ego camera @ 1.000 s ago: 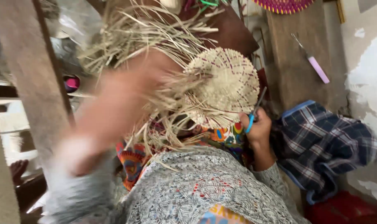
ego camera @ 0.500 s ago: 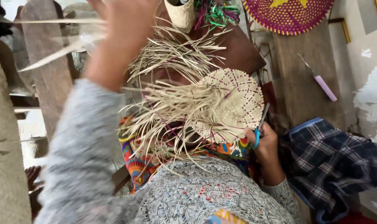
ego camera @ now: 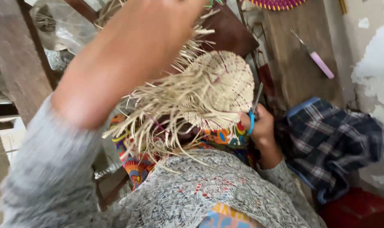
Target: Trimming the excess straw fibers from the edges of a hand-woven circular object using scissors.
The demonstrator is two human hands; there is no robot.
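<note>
- The left hand (ego camera: pixel 158 25) is raised high at the frame's top, blurred; I cannot tell whether it grips a strand.
- The half-woven straw disc (ego camera: pixel 223 88) sits on the lap, with loose straw ends (ego camera: pixel 158 114) fanning leftward.
- The right hand (ego camera: pixel 261 126) is closed around blue-handled scissors (ego camera: pixel 254 107) at the disc's edge.
- Weaving appears under way; the next move likely needs the loose strands held steady.
</note>
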